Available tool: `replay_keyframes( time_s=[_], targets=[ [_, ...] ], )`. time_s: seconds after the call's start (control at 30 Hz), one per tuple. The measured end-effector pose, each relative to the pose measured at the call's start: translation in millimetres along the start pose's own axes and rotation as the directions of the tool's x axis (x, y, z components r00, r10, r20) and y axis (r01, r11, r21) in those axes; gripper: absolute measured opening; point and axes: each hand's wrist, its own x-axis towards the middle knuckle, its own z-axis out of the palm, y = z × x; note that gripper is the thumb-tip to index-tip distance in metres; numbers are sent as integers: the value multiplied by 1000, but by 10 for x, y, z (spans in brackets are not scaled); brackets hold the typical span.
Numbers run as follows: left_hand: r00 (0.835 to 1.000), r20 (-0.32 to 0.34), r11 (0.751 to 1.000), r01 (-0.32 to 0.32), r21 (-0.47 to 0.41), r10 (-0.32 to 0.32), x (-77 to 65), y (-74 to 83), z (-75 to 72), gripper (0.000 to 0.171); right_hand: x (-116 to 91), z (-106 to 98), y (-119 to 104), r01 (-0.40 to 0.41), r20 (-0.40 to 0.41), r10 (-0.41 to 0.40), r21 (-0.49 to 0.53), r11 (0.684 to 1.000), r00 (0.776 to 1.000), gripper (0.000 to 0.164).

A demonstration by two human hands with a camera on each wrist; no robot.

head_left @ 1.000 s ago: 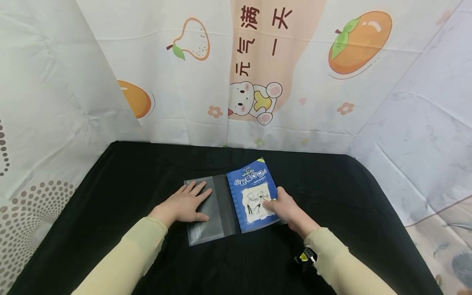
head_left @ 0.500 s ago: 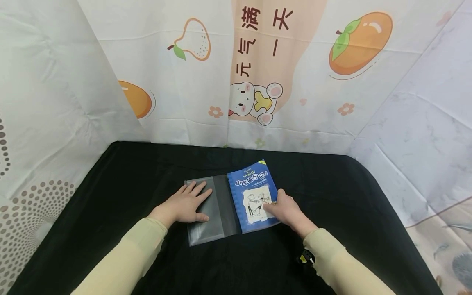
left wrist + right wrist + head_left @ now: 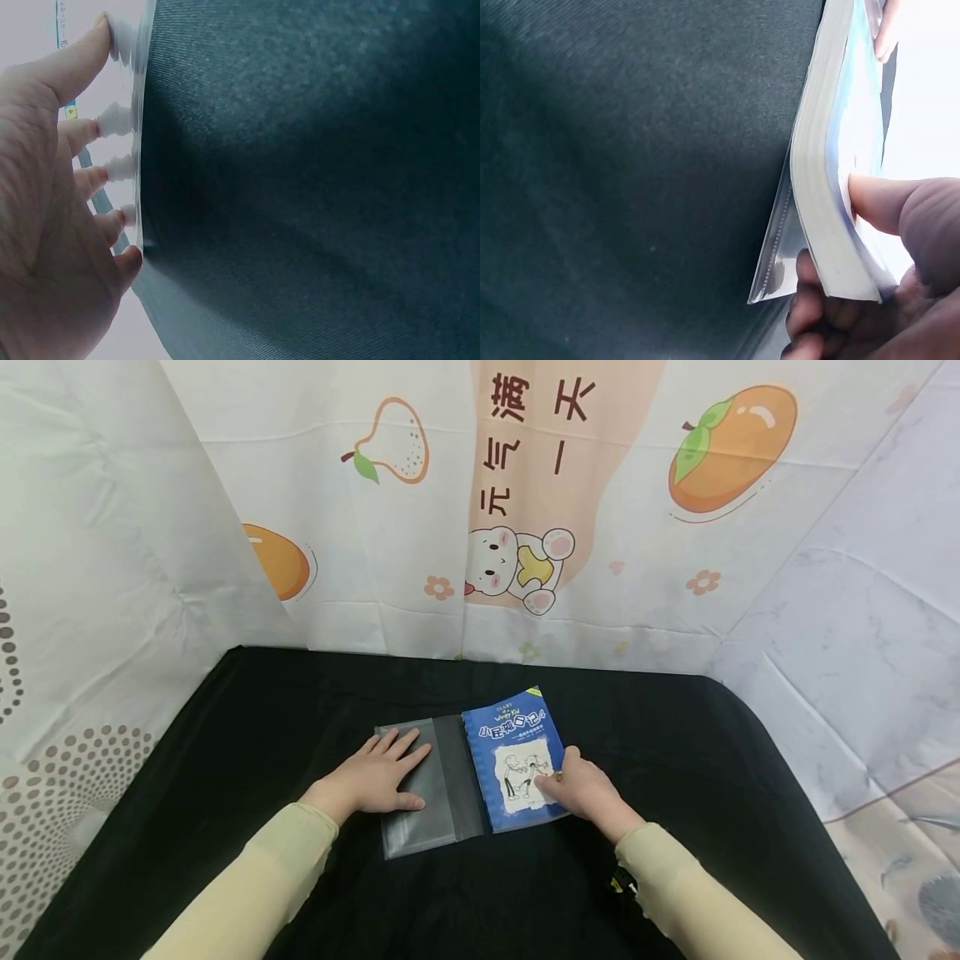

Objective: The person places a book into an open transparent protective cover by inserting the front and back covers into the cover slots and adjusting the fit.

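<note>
- Fingers of the left hand [image 3: 365, 781] are straight and spread, tips pointing from twelve to three o'clock; they press on plastic and have nothing gripped.
- Clear flap [image 3: 432, 822] lies open under that palm, its tips touching the plastic in the left wrist view; the counter [image 3: 300, 710], draped in black cloth, shows around it.
- Dark strip [image 3: 461, 781] of the same cover comes next, at three o'clock from the left hand, running between flap and book.
- Book [image 3: 517, 727], blue with a white picture panel, lies at the right of that strip, on the cover's other side. Its long axis runs from between eleven and twelve o'clock down to between five and six, leaning with the strip. From the left hand it sits at three o'clock, near but not touched.
- Right hand [image 3: 588, 789] is the nearer one, meeting the book's free edge between three and four o'clock from its middle; from these fingers, the book extends toward ten. Thumb presses the front, fingers curl underneath, and the gap is only as wide as the pages pinched there. The right wrist view shows the page edges bowed and more clear plastic beneath; whether the fingertips hold that plastic too, I cannot tell.
</note>
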Motion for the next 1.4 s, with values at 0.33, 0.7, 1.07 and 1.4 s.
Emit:
replay_keyframes(
  time_s=[0.33,0.7,1.07,1.4],
  targets=[
    [998,-64,999,-15,34,17,-35,6,37,89,-2,10,38,16,-23,-19,-113,994,1000,62],
    [991,-132,997,-27,78,37,-71,7,86,85,-16,16,55,57,-75,-71,-175,983,995,54],
    [989,-148,999,-17,43,23,-238,-63,104,77,-15,59,55,66,-111,-94,-228,971,989,53],
    [990,-140,1000,-15,-22,12,-362,-175,124,81,-19,96,54,77,-139,-110,-224,971,984,56]
  ],
)
